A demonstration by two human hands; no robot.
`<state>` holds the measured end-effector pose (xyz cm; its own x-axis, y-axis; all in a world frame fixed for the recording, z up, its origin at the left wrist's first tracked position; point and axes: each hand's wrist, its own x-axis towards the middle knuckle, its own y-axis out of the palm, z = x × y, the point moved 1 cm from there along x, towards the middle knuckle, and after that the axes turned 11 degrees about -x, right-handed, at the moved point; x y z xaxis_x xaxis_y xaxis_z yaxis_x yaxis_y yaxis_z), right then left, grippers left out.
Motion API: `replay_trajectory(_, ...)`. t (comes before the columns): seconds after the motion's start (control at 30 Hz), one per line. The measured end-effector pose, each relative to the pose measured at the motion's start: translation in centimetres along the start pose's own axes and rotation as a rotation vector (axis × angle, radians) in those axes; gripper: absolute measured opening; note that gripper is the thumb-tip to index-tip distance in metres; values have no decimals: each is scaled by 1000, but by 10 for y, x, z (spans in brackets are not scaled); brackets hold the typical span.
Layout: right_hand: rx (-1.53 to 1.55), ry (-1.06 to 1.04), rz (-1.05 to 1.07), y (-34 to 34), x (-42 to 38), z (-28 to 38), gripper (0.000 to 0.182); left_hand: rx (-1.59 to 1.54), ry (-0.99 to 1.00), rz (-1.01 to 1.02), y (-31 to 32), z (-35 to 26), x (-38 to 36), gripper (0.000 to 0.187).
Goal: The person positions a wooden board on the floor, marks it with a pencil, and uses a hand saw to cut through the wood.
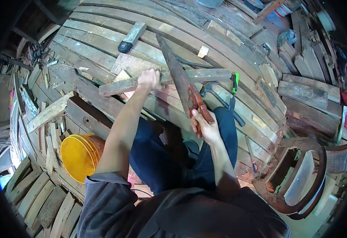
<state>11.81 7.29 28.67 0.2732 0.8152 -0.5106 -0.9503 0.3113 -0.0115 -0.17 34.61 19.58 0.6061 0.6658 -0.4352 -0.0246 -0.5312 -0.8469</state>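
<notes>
My left hand (149,79) is closed over a narrow length of wood (119,86), pressing it down across a small board on the plank surface. In my right hand (206,129) is a handsaw (175,70) gripped by its red-brown handle. Its blade slants up and to the left, crossing over the wood to the right of my left hand. Close to the wood's right end lie a hammer (217,97) and a tool with a bright green handle (235,82).
A black tape measure (124,47) rests by a wood block (135,32) farther off. The yellow bucket (77,159) stands at left, above stacked wood pieces (48,206). A screwdriver (254,162) lies at right, near a wooden chair (320,170). More timber (310,95) is piled at far right.
</notes>
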Motion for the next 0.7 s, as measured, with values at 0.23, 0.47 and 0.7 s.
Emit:
replay_trajectory(0.23,138,-95,46,-1,2,-7,22,2,3,-10,-14,-12,-15,51)
replay_trajectory(0.47,145,-62,35,6,1,-7,22,4,-5,-29,-7,-7,-8,46)
replay_trajectory(0.7,-67,-21,57,12,-10,17,33,3,-6,-13,-5,-7,-7,51)
